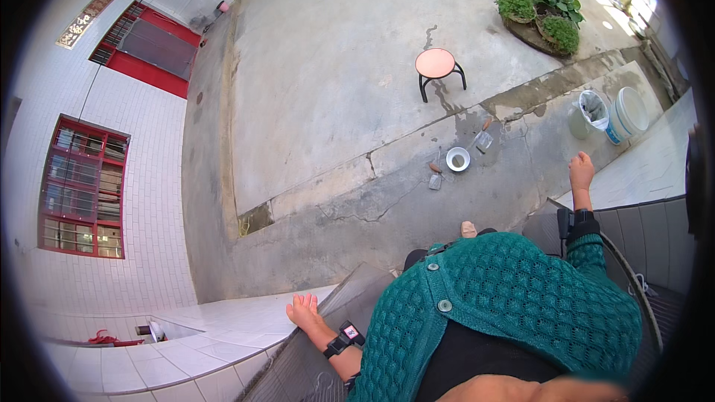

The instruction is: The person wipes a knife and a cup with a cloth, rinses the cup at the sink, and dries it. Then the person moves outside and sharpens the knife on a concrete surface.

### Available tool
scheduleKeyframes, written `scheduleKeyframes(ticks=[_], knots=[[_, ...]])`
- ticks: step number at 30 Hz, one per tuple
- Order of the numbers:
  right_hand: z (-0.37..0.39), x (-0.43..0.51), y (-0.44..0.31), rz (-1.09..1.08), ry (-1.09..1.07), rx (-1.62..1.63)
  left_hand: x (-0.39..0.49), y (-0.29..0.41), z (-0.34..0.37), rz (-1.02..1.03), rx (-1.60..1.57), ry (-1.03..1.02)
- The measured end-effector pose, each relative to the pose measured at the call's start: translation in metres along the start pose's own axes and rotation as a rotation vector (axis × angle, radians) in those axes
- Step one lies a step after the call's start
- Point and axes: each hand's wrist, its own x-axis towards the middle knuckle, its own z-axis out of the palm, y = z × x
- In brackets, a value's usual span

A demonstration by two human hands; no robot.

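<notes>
My left hand (304, 311) is held out low beside a grey door curtain (349, 290), near the white-tiled wall; its fingers are apart and nothing shows in it. Past the curtain on the other side (631, 229), my right hand (582, 172) reaches forward with fingers partly bent and no object visible in it. On the concrete ahead stands a white bowl (458, 152) with something greyish inside. Two trowel-like tools with wooden handles lie near it, one blade (435, 181) to the left and the other (484, 142) to the upper right.
A round stool (434, 63) with black legs stands beyond the step edge (368, 170). Two buckets, one lined with a bag (582, 124) and one white (632, 114), sit by the right wall. Planters (550, 30) lie farther off. A red-framed window (84, 190) is at left.
</notes>
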Motion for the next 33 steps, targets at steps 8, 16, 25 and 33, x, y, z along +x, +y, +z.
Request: scheduleKeyframes(ticks=[8, 16, 25, 33], knots=[[0.131, -0.018, -0.166, -0.195, -0.315, 0.11, 0.051, -0.006, 0.042, -0.3, 0.183, 0.151], [0.189, -0.09, -0.472, -0.723, -0.873, -0.162, 0.162, -0.001, 0.1, -0.34, 0.302, -0.135], [0.19, -0.234, -0.791, -2.048, -1.009, 0.046, 0.24, 0.025, 0.047, -0.298, 0.302, -0.174], [0.222, -0.257, -0.879, -2.356, -1.126, 0.14, 0.273, 0.046, 0.062, -0.426, 0.373, -0.153]])
